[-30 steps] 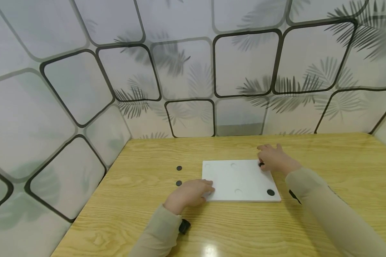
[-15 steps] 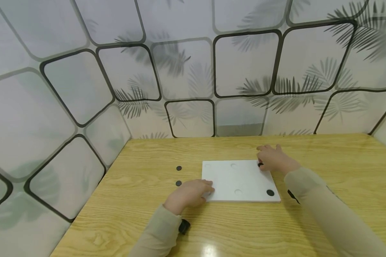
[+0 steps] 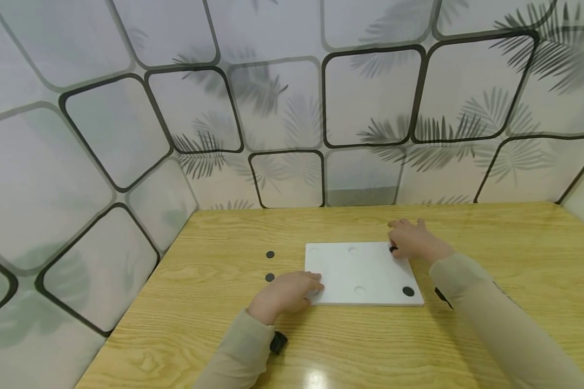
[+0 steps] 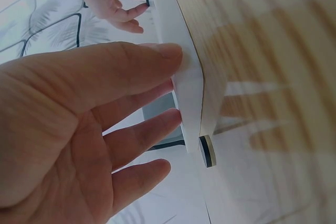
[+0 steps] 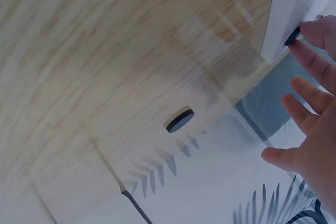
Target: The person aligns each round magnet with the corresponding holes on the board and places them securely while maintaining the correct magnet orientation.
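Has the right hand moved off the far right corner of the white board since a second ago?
No. The right hand stays at the far right corner of the white board, fingertips on the black disc there, same place against the board edge.
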Demonstrator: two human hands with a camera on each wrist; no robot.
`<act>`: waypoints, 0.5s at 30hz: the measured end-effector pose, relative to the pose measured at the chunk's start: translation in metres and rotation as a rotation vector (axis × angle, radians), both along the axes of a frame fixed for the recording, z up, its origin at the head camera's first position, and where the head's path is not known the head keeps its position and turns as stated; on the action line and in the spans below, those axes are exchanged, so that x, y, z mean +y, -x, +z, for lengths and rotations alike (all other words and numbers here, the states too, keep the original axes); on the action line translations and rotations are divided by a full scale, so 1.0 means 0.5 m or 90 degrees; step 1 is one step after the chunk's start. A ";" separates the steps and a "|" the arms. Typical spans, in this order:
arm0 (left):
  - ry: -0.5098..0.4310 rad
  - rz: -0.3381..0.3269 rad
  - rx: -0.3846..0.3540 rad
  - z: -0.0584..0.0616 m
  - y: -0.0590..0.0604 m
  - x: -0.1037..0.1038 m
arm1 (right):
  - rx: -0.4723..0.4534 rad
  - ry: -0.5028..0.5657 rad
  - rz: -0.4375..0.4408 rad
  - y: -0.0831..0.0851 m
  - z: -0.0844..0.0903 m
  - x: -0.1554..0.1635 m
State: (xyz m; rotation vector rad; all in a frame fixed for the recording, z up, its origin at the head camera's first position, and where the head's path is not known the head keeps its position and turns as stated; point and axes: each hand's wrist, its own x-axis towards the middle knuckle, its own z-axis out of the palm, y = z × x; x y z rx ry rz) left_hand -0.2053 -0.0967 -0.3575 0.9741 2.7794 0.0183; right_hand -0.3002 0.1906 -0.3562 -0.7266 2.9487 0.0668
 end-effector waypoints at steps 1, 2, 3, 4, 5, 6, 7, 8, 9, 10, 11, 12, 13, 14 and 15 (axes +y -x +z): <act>0.000 0.000 0.000 0.000 0.000 0.000 | 0.001 -0.001 0.001 0.000 0.000 0.000; 0.000 -0.001 0.000 -0.001 0.001 0.000 | 0.002 -0.001 0.000 -0.001 0.000 -0.001; 0.000 -0.001 -0.001 -0.001 0.001 -0.001 | 0.003 -0.001 0.001 -0.002 0.000 -0.001; 0.000 -0.002 0.000 -0.001 0.001 -0.001 | 0.003 -0.001 0.001 -0.002 -0.001 -0.001; 0.001 -0.002 0.000 -0.001 0.001 -0.001 | 0.005 -0.001 0.003 -0.002 -0.001 -0.001; 0.002 -0.003 0.001 -0.001 0.001 -0.001 | 0.005 -0.001 0.002 -0.001 -0.002 -0.001; 0.002 -0.003 0.001 -0.001 0.001 -0.001 | 0.006 0.000 0.002 -0.001 -0.002 -0.001; 0.003 -0.003 0.002 0.000 0.000 -0.001 | 0.005 0.001 0.000 0.000 -0.003 0.000; 0.003 -0.003 0.002 0.000 0.000 -0.001 | 0.005 0.002 0.000 0.000 -0.003 0.000; 0.003 -0.003 0.001 0.001 0.000 -0.001 | 0.005 0.002 -0.001 0.000 -0.003 0.000; 0.003 -0.002 0.000 0.002 -0.001 -0.001 | 0.006 0.001 0.000 0.001 -0.003 0.000; 0.003 -0.002 -0.001 0.002 -0.001 -0.001 | 0.005 0.001 -0.002 0.001 -0.004 0.000; 0.003 -0.002 -0.002 0.003 -0.001 -0.001 | 0.005 0.000 -0.002 0.001 -0.003 0.000; 0.003 -0.001 -0.003 0.004 -0.002 -0.001 | 0.006 0.000 -0.002 0.001 -0.003 0.000; 0.004 -0.001 -0.004 0.004 -0.002 -0.001 | 0.007 -0.001 -0.002 0.001 -0.003 0.000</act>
